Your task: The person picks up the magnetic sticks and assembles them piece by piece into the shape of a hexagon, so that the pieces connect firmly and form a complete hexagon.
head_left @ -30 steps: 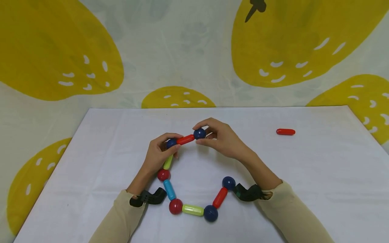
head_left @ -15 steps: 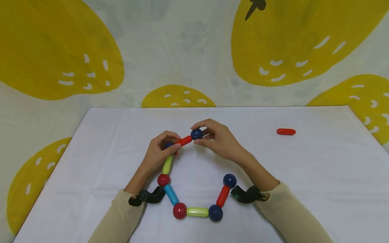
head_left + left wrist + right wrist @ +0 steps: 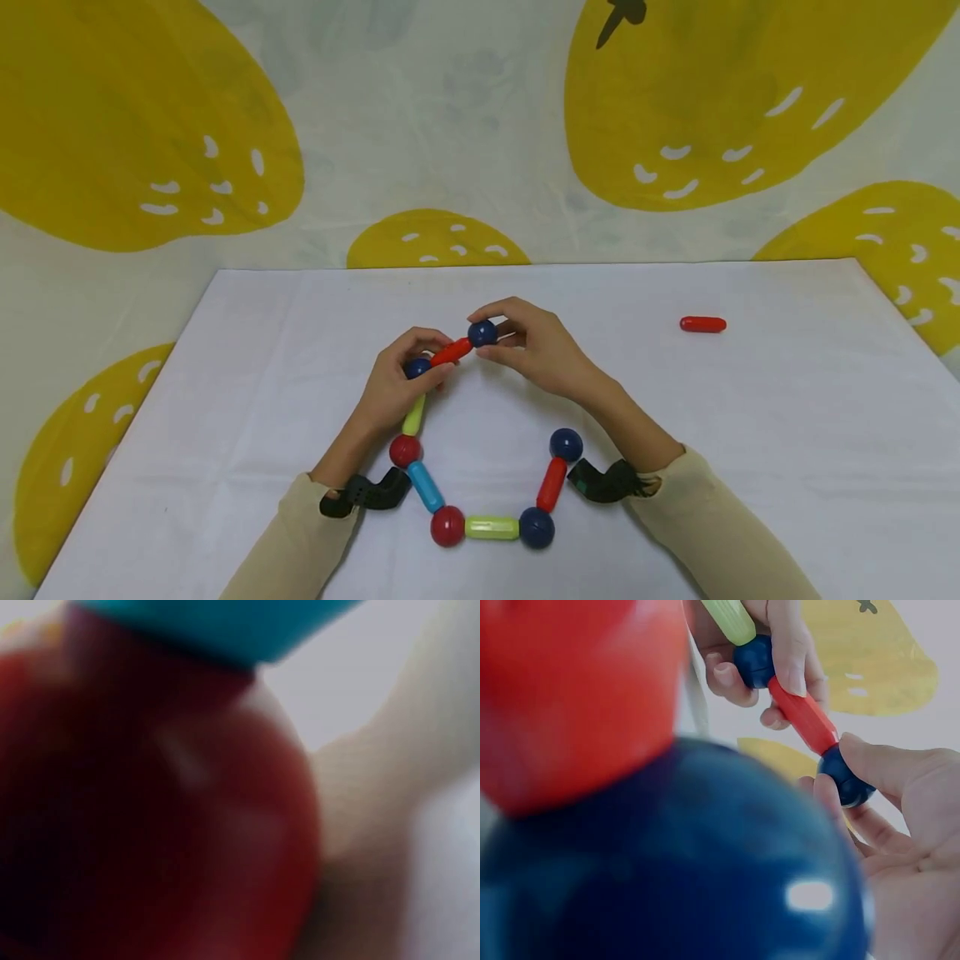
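Note:
A chain of coloured toy rods and balls curves round an open ring in the head view. My left hand pinches the red rod at the chain's far end, its fingers also around a dark blue ball. Between right thumb and fingers, my right hand holds the dark blue end ball, joined to that rod. Below the left hand a lime green rod leads to a red ball, then a blue rod. That red ball fills much of the left wrist view, blurred.
Nearer the front, another red ball, a lime green rod and a dark blue ball continue the chain. A red rod rises to a blue ball beside the right wrist camera. One loose red rod lies back right.
Both hands keep their hold while the held end ball shifts slightly left and nearer. The front part of the chain has slid a little to the right.

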Demonstrator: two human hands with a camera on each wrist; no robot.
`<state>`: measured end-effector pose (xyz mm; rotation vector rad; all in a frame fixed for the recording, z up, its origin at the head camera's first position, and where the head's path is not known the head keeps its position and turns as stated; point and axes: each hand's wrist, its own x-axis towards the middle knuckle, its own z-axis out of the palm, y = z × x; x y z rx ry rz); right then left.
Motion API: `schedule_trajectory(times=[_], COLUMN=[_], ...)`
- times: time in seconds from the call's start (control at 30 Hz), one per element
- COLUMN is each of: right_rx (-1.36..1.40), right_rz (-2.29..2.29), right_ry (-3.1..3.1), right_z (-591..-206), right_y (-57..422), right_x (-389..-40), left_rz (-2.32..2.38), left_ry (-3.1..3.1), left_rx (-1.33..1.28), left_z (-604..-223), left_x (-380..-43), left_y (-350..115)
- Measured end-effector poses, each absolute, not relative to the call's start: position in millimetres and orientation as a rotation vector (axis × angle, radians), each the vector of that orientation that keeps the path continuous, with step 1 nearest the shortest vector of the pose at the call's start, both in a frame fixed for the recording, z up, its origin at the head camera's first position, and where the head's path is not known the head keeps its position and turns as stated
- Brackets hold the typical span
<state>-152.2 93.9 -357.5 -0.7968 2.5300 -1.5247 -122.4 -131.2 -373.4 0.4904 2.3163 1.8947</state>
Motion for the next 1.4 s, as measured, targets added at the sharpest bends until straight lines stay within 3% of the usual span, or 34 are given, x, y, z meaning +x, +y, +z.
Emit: schedule_trajectory(times=[0.27, 0.83, 1.4], right_rx=[-0.776, -0.497, -0.093], right_rz=[-1.462, -1.418, -1.060], right_ry=[2.532, 2.998, 2.987], right_z=[-348, -332, -362], right_y=[111, 217, 308], right_x=[-153, -156, -145], left_rz=[1.935, 1.941, 1.944], left_ry=[2.292, 2.284, 2.281], left_rx=[0.474, 0.471, 0.469], left_z=[-377, -375, -373], left_x=[-123, -123, -123], left_y=[-133, -134, -134])
